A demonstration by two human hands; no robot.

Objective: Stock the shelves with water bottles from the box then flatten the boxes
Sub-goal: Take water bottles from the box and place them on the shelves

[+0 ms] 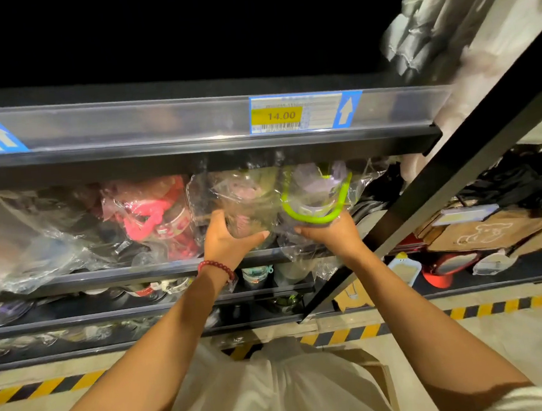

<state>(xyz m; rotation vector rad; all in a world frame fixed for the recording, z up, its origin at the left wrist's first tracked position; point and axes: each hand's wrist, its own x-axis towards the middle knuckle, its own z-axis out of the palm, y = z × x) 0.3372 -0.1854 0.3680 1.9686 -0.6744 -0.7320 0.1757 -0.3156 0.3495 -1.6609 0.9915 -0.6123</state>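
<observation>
Both arms reach up to the shelf (pixel 157 274) just under the price tag (pixel 291 113). The left hand (pixel 228 238) cups a clear bottle (pixel 247 207) wrapped in plastic, thumb and fingers curled round its base. Right of it, the right hand (pixel 329 233) grasps from below a second wrapped bottle with a green strap (pixel 313 216). Both bottles sit at the shelf's front edge, below the tag and just right of a pink bottle (pixel 156 215).

The step in hand looks like seating these two on the shelf. To do it well, push each one back until its base rests fully behind the lip, keep them upright, and steady the slippery wrap so neither slides off. Tuck the strap in, clear of the edge. The box (pixel 381 376) lies low, near the person's waist, mostly hidden by the white shirt (pixel 279 391).
</observation>
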